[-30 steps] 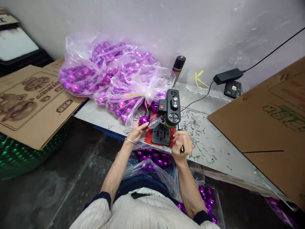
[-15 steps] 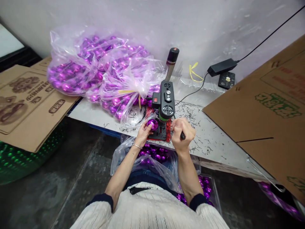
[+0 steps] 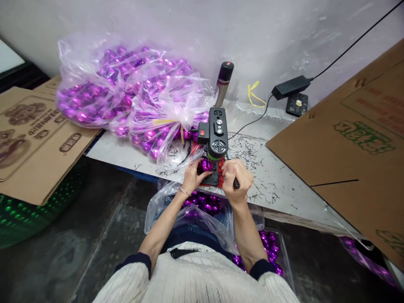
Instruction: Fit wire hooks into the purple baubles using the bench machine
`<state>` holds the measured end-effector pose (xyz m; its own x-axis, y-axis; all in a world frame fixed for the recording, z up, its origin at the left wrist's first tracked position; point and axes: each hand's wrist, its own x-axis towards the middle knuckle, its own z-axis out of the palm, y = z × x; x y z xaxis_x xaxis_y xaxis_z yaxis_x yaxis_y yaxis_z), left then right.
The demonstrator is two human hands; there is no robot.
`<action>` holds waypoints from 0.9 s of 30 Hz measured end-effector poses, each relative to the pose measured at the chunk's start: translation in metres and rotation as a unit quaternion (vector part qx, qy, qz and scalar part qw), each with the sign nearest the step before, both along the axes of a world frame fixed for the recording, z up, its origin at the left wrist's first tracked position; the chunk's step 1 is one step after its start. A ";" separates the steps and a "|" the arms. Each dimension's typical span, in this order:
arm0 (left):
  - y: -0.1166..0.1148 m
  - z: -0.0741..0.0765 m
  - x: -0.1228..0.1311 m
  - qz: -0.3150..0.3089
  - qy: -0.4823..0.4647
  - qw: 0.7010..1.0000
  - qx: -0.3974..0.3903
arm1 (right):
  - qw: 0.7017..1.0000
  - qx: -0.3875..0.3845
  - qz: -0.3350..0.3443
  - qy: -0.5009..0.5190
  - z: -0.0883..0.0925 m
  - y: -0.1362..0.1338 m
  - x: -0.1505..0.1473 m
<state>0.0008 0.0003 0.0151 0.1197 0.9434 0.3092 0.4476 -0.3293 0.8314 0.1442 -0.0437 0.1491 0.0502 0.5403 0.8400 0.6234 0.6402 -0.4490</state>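
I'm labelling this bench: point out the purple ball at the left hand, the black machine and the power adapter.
Purple ball (image 3: 206,164): head view, on its shiny surface.
Black machine (image 3: 218,132): head view, top of its housing.
Power adapter (image 3: 291,87): head view, middle of its casing.

On the bench (image 3: 110,152), the machine (image 3: 217,131) stands near the front edge, one ball (image 3: 206,164) beneath its head, bags (image 3: 94,99) to its left, a power adapter (image 3: 291,87) rearward right, and a carton (image 3: 350,164) across the right end.

Black adapter (image 3: 292,87) and printed cardboard (image 3: 344,172)
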 end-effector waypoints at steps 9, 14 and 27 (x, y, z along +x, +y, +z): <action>-0.007 -0.002 -0.008 -0.021 -0.057 0.998 -0.028 | 1.000 0.003 0.003 -0.003 -0.001 -0.001 0.000; -0.001 0.001 -0.006 -0.023 -0.110 0.991 -0.076 | 1.000 0.000 -0.003 -0.003 -0.003 -0.001 0.001; -0.005 -0.001 -0.011 -0.051 -0.039 0.997 -0.043 | 1.000 0.002 -0.001 -0.018 -0.006 -0.003 0.002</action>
